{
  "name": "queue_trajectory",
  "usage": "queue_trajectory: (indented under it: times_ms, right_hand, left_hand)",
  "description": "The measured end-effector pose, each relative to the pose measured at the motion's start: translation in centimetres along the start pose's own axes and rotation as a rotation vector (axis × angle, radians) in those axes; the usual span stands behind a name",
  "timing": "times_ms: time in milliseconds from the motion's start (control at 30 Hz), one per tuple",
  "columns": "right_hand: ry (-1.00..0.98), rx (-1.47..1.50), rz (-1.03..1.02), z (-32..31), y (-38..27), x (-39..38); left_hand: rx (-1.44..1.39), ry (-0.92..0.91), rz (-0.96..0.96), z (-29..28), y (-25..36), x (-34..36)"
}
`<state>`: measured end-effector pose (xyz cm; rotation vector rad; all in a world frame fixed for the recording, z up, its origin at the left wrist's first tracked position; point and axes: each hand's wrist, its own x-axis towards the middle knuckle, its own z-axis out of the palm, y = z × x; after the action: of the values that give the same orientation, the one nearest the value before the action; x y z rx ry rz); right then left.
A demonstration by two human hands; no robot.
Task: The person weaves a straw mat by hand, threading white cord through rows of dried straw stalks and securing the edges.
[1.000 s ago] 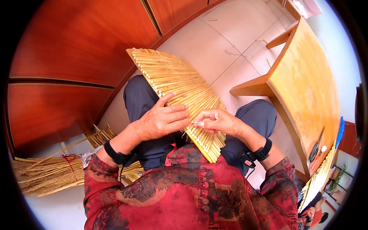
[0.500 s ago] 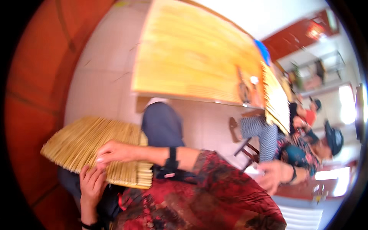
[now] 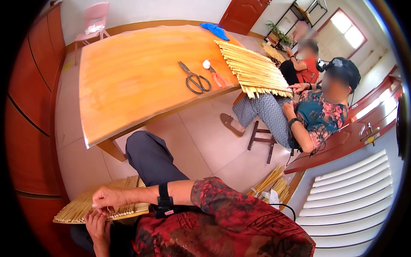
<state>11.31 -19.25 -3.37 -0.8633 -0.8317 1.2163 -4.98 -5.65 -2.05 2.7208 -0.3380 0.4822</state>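
A mat of slender straw-coloured stalks laid side by side [image 3: 81, 201] rests across my lap at the lower left. My right hand [image 3: 107, 199] lies over its near edge, thumb and fingers pinched together; whatever is between them is too small to make out. Just below, my left hand [image 3: 97, 225] is at the same edge, its fingers curled close to the right fingertips. What the left fingers hold is hidden. A black band with a small device [image 3: 164, 201] is round my right wrist.
An orange-topped table [image 3: 137, 85] stands ahead, bearing black scissors [image 3: 197, 81], red-handled pliers [image 3: 217, 77] and blue cloth [image 3: 215, 31]. A co-worker [image 3: 317, 111] at right handles another stalk mat [image 3: 252, 70]. Stalk bundles [image 3: 274, 184] lie near a white radiator [image 3: 346, 201].
My view has swung, so the table and co-worker sit further left. The co-worker's outstretched hand has drawn back to their own mat. My hands stay together at my mat's edge.
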Motion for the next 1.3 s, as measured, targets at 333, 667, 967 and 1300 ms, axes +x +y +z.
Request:
queue_trajectory:
  times_ms: [333,667,967,1300]
  right_hand:
    - [0.156,-0.128,-0.162,-1.6,-1.6,-3.0]
    - [0.135,-0.293,-0.113,-2.0,-2.5,-4.6]
    - [0.120,-0.270,-0.181,-2.4,-3.0,-4.7]
    - [0.251,-0.380,-0.177,-5.0,-2.4,-5.7]
  left_hand:
    - [-0.050,-0.058,-0.077,-0.7,3.9,4.1]
    - [-0.041,-0.072,-0.041,-0.3,2.9,4.4]
    - [0.040,-0.077,-0.037,-1.1,4.0,5.9]
    - [0.050,-0.114,-0.045,-1.1,3.6,5.5]
